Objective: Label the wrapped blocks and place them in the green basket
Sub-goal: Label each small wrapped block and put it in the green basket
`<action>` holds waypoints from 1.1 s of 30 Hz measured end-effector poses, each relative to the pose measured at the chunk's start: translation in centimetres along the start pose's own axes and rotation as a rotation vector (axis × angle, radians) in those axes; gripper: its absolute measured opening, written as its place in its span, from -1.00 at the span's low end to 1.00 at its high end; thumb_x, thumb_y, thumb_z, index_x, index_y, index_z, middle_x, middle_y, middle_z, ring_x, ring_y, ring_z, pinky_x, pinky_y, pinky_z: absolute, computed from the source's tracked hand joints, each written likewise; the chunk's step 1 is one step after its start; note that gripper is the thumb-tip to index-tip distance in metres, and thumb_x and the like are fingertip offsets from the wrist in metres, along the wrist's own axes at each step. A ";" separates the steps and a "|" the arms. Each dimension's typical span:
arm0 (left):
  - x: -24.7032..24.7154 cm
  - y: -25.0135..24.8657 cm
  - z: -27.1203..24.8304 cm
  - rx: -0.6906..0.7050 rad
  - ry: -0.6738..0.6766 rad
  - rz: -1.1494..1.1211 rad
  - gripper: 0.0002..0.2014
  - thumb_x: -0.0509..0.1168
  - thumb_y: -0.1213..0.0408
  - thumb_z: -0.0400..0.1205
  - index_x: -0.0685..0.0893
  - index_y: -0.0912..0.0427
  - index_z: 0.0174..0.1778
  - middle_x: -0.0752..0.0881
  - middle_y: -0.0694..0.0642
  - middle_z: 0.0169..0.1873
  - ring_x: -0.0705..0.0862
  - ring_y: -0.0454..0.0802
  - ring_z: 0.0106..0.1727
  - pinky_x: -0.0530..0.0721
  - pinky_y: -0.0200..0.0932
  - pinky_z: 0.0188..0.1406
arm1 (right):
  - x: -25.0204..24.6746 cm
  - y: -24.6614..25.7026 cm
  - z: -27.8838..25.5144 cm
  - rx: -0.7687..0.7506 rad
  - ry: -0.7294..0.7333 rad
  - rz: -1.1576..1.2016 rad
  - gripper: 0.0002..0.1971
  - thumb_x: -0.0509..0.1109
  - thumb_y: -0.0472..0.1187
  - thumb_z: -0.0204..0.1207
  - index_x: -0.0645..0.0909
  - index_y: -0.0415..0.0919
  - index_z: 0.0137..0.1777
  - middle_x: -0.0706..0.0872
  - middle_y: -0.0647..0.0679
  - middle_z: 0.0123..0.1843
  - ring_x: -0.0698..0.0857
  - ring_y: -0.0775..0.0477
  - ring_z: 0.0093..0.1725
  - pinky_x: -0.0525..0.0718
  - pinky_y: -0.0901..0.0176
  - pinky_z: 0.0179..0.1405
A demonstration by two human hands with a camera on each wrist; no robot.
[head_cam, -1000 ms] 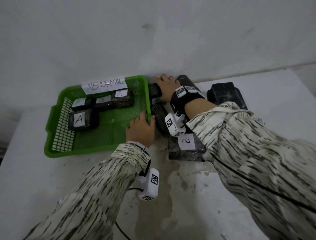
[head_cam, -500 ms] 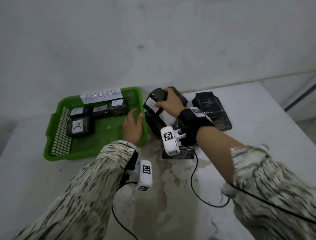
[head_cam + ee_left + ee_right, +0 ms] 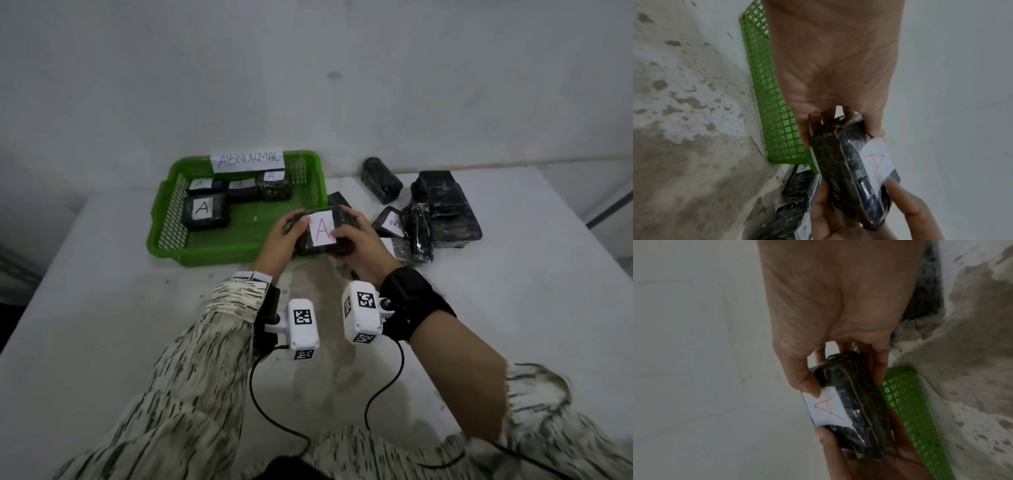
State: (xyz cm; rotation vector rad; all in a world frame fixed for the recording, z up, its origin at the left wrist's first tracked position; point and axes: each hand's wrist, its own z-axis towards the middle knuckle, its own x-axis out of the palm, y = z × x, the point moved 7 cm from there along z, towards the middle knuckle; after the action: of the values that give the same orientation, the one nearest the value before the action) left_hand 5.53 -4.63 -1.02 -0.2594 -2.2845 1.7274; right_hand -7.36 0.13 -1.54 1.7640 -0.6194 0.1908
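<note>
Plastic film covers the dark rectangular wrapped block [image 3: 323, 230] that you hold with both hands, lifted off the white table [image 3: 513, 308] at the 4 o'clock corner of the green perforated plastic basket [image 3: 236, 255]. Your left hand [image 3: 281, 240] grips the block's left end and your right hand [image 3: 356, 245] clamps its right end, thumbs on top. The right thumb touches the white paper label with a red A [image 3: 322, 229].

The film looks glossy, so it is probably slippery; the block seems firm and moderately heavy. Keep hold of the short ends, fingers underneath, and avoid dragging a thumb across the paper, which may peel or smudge.

Four blocks marked A sit in the basket from 9 to 12 o'clock, below the paper sign reading ABNORMAL [image 3: 248, 160]. The pile of dark wrapped blocks [image 3: 442, 212] waits at 3 o'clock.
</note>
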 end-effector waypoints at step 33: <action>-0.7 -2.3 -2.1 0.054 0.081 0.043 -0.45 0.25 0.35 0.65 0.28 0.05 0.56 0.52 0.26 0.38 0.62 0.16 0.23 0.63 0.03 0.20 | 2.1 0.1 -1.7 -0.009 -0.078 -0.122 -0.64 0.43 -0.29 0.53 0.49 -0.24 0.30 0.71 -0.12 -0.02 0.71 -0.03 -0.20 0.69 0.22 -0.44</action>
State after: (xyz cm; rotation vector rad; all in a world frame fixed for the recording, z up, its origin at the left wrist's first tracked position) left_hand 6.87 -3.52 1.65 -0.3632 -2.1879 1.7628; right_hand -5.31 1.08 -0.08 1.8006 -0.5651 0.0352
